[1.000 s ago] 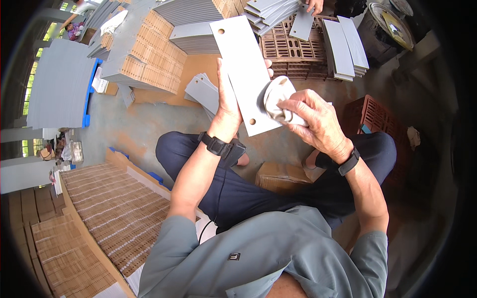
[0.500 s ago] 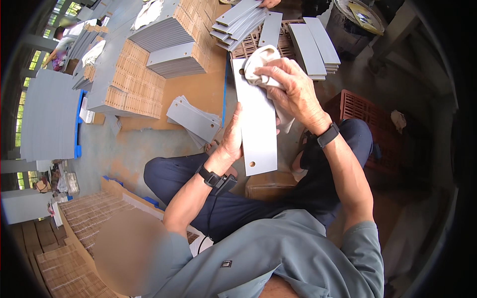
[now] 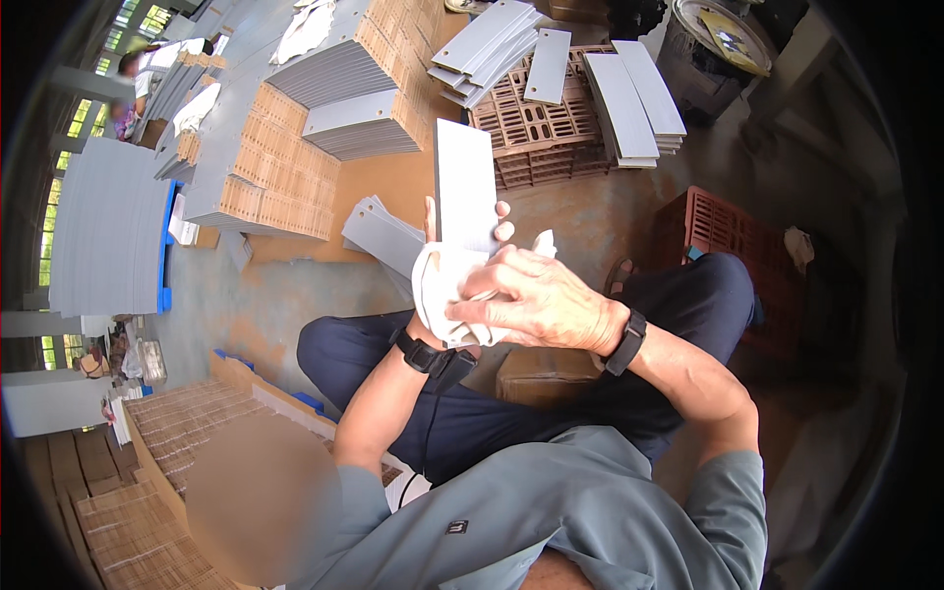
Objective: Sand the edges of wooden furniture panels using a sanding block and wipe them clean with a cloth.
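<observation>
Grey board [image 3: 466, 182] in front of me, my left hand [image 3: 502, 221] clasping both long edges. My right hand [image 3: 536, 300] pinches bunched cloth [image 3: 438, 290] over its near end. Far end juts out; side room over floor [image 3: 568, 211], right.

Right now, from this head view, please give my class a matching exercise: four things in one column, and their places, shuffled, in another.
Things
1. Bunched white cloth
2. Tall grey stack
3. Red crate
4. Dark drum

Places
A. Upper right of the picture
B. Beside the right knee
C. In the right hand, over part of the held grey panel
D. Far left of the picture

Pairs: 1-C, 2-D, 3-B, 4-A
</observation>
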A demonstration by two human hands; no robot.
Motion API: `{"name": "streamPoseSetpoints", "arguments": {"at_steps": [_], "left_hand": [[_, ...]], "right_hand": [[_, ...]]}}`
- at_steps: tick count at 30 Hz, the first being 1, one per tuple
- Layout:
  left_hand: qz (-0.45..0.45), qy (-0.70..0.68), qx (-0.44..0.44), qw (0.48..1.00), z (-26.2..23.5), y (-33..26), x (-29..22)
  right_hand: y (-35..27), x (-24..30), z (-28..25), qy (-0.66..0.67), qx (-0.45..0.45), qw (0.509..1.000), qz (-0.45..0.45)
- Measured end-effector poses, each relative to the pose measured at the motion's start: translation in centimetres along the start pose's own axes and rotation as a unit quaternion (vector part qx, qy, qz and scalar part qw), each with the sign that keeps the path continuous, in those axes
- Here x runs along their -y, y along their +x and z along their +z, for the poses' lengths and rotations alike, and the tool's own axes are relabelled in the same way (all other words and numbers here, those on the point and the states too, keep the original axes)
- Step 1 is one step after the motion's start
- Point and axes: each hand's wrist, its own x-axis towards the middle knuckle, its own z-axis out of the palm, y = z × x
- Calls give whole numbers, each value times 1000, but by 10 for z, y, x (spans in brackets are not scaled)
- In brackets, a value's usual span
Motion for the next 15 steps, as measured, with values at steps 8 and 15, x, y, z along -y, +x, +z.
{"name": "streamPoseSetpoints", "arguments": {"at_steps": [8, 15], "left_hand": [[90, 220, 7, 971, 11, -8, 22], [7, 191, -26, 981, -20, 1, 2]], "right_hand": [[12, -25, -9, -41, -46, 996, 67], [17, -60, -44, -120, -110, 960, 227]]}}
